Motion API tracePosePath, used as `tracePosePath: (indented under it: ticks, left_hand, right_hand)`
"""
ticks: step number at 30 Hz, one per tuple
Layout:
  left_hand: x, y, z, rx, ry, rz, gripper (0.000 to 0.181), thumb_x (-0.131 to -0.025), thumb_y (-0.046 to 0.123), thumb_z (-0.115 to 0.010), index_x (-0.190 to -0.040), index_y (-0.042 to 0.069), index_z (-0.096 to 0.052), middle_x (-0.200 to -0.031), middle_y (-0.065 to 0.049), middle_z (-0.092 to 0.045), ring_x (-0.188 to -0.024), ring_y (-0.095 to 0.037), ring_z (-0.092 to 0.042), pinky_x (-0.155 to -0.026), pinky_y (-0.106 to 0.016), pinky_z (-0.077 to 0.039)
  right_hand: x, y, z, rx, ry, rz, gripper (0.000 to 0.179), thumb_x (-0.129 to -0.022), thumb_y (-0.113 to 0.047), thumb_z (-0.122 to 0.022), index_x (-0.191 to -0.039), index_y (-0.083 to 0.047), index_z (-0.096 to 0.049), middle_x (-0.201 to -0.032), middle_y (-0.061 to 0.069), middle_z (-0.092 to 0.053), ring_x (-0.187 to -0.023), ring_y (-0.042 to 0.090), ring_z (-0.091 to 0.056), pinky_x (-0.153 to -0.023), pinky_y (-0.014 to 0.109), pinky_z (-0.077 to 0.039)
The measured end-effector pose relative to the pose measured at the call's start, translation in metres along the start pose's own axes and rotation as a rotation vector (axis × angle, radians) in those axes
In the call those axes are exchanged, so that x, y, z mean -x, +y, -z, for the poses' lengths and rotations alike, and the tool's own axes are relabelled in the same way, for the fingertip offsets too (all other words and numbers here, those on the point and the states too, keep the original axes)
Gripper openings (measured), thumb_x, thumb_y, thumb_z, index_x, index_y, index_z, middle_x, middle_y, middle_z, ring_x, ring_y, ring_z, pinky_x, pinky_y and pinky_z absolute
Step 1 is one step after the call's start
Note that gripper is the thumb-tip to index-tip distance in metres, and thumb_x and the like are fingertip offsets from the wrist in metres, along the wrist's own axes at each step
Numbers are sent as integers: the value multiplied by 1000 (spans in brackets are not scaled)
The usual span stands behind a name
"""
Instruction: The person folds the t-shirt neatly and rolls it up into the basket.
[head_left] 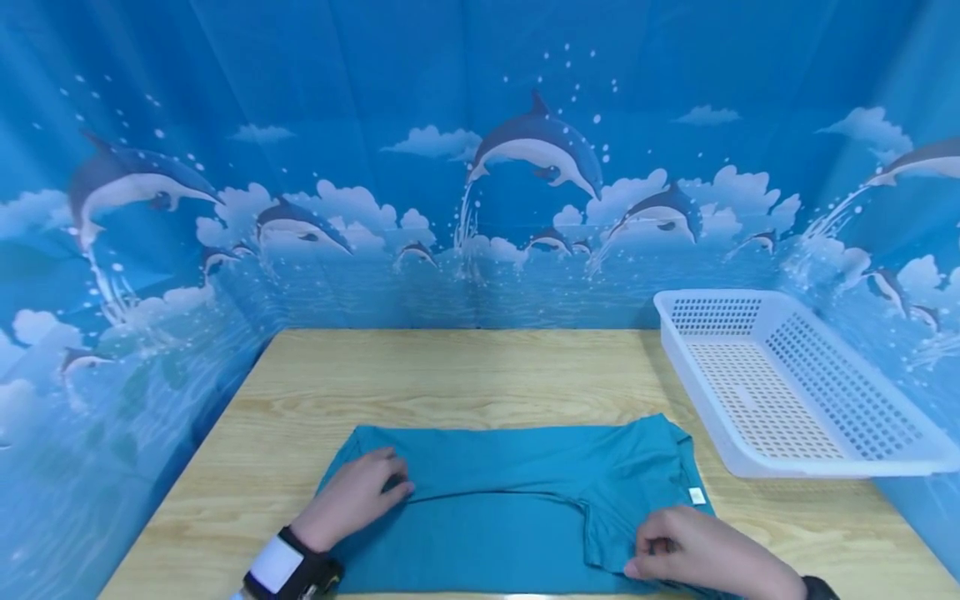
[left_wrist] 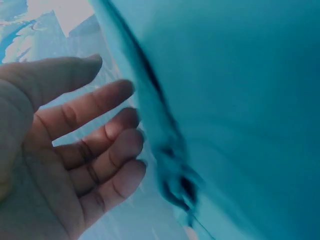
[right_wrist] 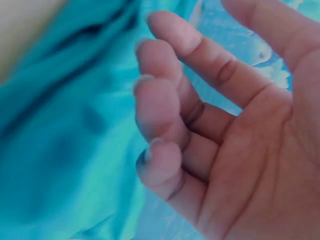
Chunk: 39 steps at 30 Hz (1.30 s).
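A teal shirt point(head_left: 495, 542) lies spread on the wooden table, its upper side folded over in a long flap. At its right end a sleeve lies turned down, and a small white label point(head_left: 697, 496) shows on the cloth. My left hand point(head_left: 358, 493) is over the shirt's left end; in the left wrist view its fingers point(left_wrist: 107, 135) are loosely bent beside the cloth edge and hold nothing. Over the right end, by the sleeve, is my right hand point(head_left: 693, 550). Its fingers point(right_wrist: 157, 107) curl loosely near the cloth in the right wrist view, with the thumb apart from them.
A white perforated plastic basket point(head_left: 750, 462) stands on the right of the table point(head_left: 450, 379). Blue dolphin-print sheeting point(head_left: 360, 292) hangs along the back and both sides. The shirt's near edge lies close to the bottom of the head view.
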<state>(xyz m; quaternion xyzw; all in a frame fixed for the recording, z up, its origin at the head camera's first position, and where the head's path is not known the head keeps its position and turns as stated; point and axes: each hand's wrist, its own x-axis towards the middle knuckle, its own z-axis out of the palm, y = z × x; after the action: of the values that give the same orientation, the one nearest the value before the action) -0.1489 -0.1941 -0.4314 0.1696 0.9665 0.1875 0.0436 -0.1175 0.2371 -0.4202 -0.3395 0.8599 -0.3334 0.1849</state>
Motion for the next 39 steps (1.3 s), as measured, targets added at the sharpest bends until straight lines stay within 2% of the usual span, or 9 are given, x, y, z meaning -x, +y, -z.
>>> tracePosePath:
  ticks: [4,7,9,13,17,20,25,33,39]
  left_hand:
    - [-18,20,-2,-43,51,-60,22,-91,30,-63,-105,14,-69,-94,3,-59,-81,-10,-54,-64,-26,-45]
    - [-35,42,-9,-54,91,-119,34,-94,33,-59,-122,13,-62,-115,-6,-60,-102,-20,-58,-80,-37,-50]
    - [-44,59,-17,-43,77,-150,42,-96,35,-55,-133,16,-54,-132,-12,-53,-119,-28,-52,-93,-47,-47]
    - [-58,82,-39,-37,-77,-172,52,-99,45,-43,-148,28,-35,-156,-16,-22,-140,-40,-27,-106,-64,-28]
    - [-63,86,-53,-71,-278,-114,55,-97,54,-36,-149,39,-26,-161,-11,-4,-145,-42,-7,-105,-72,-16]
    - [-62,82,-54,-91,-362,-62,56,-95,60,-35,-148,43,-25,-161,-9,-2,-145,-43,-1,-103,-75,-10]
    - [-56,65,-45,-67,-400,-16,53,-96,60,-28,-147,45,-25,-161,-7,-3,-145,-42,4,-101,-79,-3]
    - [-37,21,-23,18,-357,77,49,-102,47,-26,-150,36,-25,-161,-9,-1,-144,-44,5,-101,-77,5]
    - [-22,-15,-10,33,-299,135,63,-96,52,-45,-151,28,-26,-159,-21,1,-142,-50,5,-102,-77,1]
  right_hand:
    - [-25,-15,7,101,52,-56,27,-90,-39,-63,-68,-24,-59,-62,-18,-41,-52,-5,-35,-47,17,-34]
    - [-54,-20,5,255,141,-126,19,-89,-43,-63,-88,-23,-66,-79,-10,-52,-66,3,-48,-55,23,-40]
    - [-72,-18,0,330,180,-151,33,-89,-43,-63,-109,-17,-65,-101,0,-59,-87,14,-58,-71,32,-48]
    - [-101,-8,-15,397,136,-198,68,-89,-46,-61,-145,-14,-39,-151,20,-30,-137,40,-32,-106,58,-29]
    - [-113,0,-26,367,5,-273,74,-90,-56,-53,-151,-24,-26,-160,15,-5,-145,43,-2,-108,70,-4]
    - [-114,3,-28,327,-48,-299,73,-89,-60,-50,-151,-27,-27,-161,12,-4,-145,42,1,-104,75,0]
    - [-109,9,-21,279,-82,-282,81,-85,-63,-55,-151,-28,-25,-161,6,-1,-146,40,3,-101,77,3]
    - [-90,28,-6,198,-101,-218,93,-82,-64,-59,-153,-21,-18,-160,12,5,-145,41,7,-106,72,4]
    - [-66,50,6,166,-58,-186,97,-81,-58,-65,-153,-14,-17,-159,20,0,-144,45,3,-108,68,2]
